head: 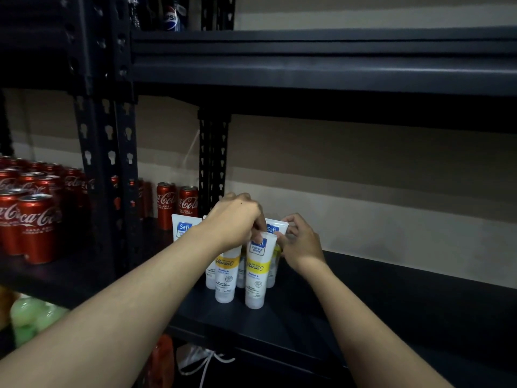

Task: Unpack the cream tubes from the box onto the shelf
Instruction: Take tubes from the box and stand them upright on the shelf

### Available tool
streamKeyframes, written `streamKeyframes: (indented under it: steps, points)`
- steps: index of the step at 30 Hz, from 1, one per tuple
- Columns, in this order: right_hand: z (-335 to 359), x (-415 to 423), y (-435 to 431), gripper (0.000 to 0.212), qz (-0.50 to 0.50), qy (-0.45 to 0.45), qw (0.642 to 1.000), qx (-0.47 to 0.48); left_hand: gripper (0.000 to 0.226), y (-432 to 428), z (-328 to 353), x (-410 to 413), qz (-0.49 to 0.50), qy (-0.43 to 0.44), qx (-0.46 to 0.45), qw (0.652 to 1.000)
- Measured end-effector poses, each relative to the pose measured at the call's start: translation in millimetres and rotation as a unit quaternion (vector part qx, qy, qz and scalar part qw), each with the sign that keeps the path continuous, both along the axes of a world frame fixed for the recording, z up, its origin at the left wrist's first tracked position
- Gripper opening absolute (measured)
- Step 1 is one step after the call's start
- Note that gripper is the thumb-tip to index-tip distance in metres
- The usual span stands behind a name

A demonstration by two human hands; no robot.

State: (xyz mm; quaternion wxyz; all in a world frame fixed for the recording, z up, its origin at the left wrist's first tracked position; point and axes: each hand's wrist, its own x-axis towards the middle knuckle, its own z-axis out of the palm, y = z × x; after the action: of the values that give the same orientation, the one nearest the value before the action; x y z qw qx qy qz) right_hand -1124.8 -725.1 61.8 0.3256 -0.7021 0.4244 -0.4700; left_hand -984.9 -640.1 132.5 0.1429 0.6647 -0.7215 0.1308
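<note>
Now left hand [235, 219] grips front tube [257, 275] (upright on shelf [363, 303]), right hand [300, 245] pinches rear tube [272, 228].

- One camera only, worn on the person's head; it looks forward and a little down into the dark metal shelf [377, 298], square to the beige wall [363, 177] behind
- It sits near, at arm's reach; both forearms enter from the bottom edge; left hand [235, 219] and right hand [300, 245] meet at the cream tubes [256, 273] just below mid-frame
- The wide lens takes in the upper board [307, 60] and cola cans [33, 219] at far left
</note>
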Motion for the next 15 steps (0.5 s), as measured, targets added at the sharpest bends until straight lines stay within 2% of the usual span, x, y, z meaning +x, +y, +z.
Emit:
streamKeyframes:
  steps: [5,15]
  points:
    - [-0.5,-1.2,0.4,0.011,0.004,0.009,1.000,0.001,0.026,-0.5,-3.0,2.1,0.003,0.001,-0.015,1.000]
    - [-1.3,0.6,-0.8,0.023,0.007,-0.005,1.000,0.006,0.030,-6.6,-7.0,1.8,-0.010,0.023,-0.010,1.000]
